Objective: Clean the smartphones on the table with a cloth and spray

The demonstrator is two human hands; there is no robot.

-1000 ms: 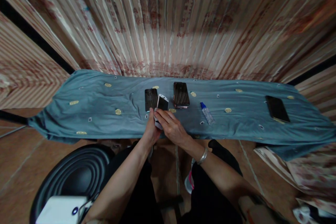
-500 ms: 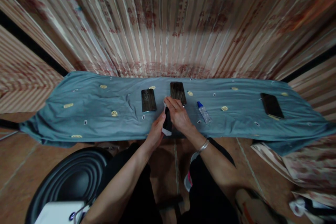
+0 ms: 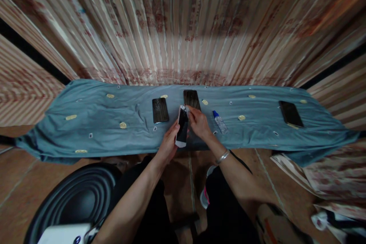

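At the far left we see a black stool (image 3: 67, 194), its round seat cut off at the lower edge of the view. On it lies a white box (image 3: 64, 234), also cut, so we cannot tell its full shape. Above, a blue cloth (image 3: 97, 116) covers the long table. Left of the middle, a dark phone (image 3: 160, 110) lies flat on this cloth, near the hands but apart from them.

The left hand (image 3: 169, 139) is closed around a white phone (image 3: 182, 129), with the thumb along its left edge; the other fingers are mostly hidden under it. The white phone is over the near edge of the cloth, its dark screen facing up; whether it touches the cloth we cannot tell. The right hand (image 3: 198, 122) has its fingers bent together at the upper right corner of the white phone. Something greyish shows at these fingertips, but it is too small for us to say if they pinch it.

Behind the right hand, a dark stack (image 3: 192, 98) is partly covered, so we cannot count its pieces. Further right, a clear bottle (image 3: 220, 122) with a blue cap lies slanted on the cloth. Near the right end lies another phone (image 3: 291, 114), dark and tilted.
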